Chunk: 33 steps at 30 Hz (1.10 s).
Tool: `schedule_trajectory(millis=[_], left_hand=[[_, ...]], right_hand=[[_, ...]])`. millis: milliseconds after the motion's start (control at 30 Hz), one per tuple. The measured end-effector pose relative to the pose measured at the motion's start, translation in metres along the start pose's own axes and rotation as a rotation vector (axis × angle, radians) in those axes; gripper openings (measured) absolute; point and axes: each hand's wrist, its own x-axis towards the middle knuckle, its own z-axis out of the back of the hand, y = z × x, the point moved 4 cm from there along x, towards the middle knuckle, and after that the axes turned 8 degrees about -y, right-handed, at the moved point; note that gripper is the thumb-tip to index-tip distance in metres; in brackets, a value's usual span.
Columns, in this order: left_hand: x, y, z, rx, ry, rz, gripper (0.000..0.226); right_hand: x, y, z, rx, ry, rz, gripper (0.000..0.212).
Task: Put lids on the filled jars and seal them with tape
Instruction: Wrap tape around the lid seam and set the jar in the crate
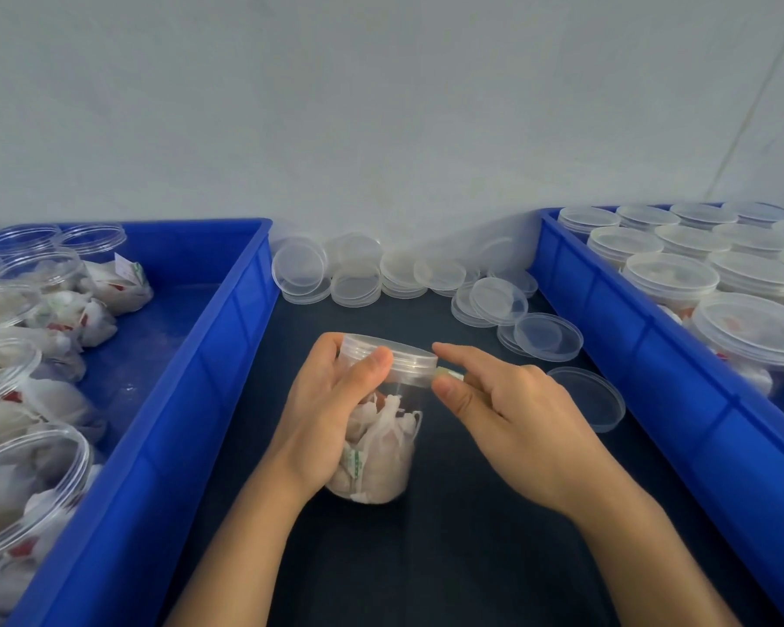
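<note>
A clear plastic jar (381, 450) filled with white sachets stands on the dark table in the middle, tilted slightly. A clear lid (403, 355) sits on its top. My left hand (331, 400) grips the jar from the left, thumb lying across the lid's rim. My right hand (503, 400) pinches a small pale strip, apparently tape (449, 375), against the lid's right edge between thumb and forefinger.
A blue crate (191, 400) on the left holds open filled jars (14, 468). A blue crate (652, 355) on the right holds lidded jars (752, 328). Loose clear lids (399, 271) lie along the wall and right of the jar (548, 337).
</note>
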Motion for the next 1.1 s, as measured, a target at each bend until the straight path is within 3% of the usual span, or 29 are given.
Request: schedule_trajectory(millis=[233,400,533,600,700,833,1100], left_hand=[[-0.002,-0.001,-0.002,-0.012,0.06,0.028,0.065],[-0.004,0.0,-0.002,-0.013,0.116,0.075,0.05],[-0.005,-0.003,-0.005,0.117,0.13,0.046,0.071],[-0.005,-0.008,-0.005,0.246,0.09,-0.018,0.069],[-0.004,-0.014,-0.004,0.258,0.011,-0.079,0.063],[-0.008,-0.018,-0.008,0.278,0.0,-0.141,0.074],[-0.007,-0.023,0.004,0.507,-0.225,-0.248,0.078]], right_hand=[[0.002,-0.006,-0.005,0.077,0.009,-0.016,0.057],[0.002,-0.007,-0.006,0.141,-0.001,-0.037,0.043],[0.001,-0.008,-0.006,0.136,-0.024,-0.049,0.041],[0.0,-0.007,-0.006,0.127,-0.036,-0.044,0.046],[0.0,-0.003,-0.008,0.09,-0.048,-0.023,0.055],[-0.001,-0.001,-0.012,0.154,-0.049,-0.018,0.038],[0.0,0.003,-0.017,0.144,-0.044,-0.01,0.05]])
